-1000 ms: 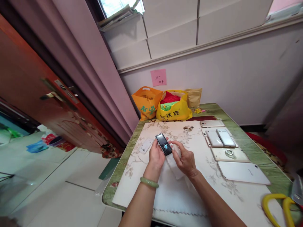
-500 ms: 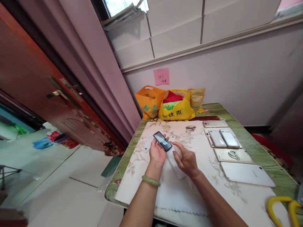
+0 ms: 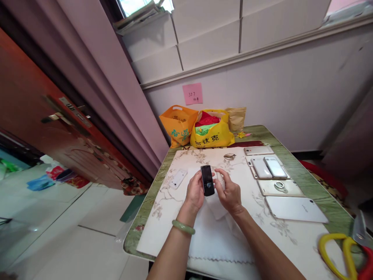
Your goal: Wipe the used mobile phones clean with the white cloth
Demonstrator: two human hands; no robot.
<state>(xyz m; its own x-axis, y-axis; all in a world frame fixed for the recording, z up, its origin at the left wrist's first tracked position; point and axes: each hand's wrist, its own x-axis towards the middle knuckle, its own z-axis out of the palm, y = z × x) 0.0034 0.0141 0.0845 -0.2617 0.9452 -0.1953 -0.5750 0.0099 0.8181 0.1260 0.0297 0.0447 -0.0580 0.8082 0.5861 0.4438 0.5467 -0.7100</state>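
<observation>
Holding, left hand [image 3: 196,190]: grip closed on black phone [image 3: 207,181].
Phone tilt: more upright than before, apparently mid-handling.
Right hand [image 3: 229,192]: curled alongside; grip unclear.

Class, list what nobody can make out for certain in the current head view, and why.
Head view:
- Back of the black phone: turned away, towards the left hand.
- Part of the white cloth: hidden by the right hand.
- Smaller writing on the pink note: too small.
- Lower contents of the yellow bag: behind its front.
- Yellow handle: cut off by the bottom edge.
</observation>
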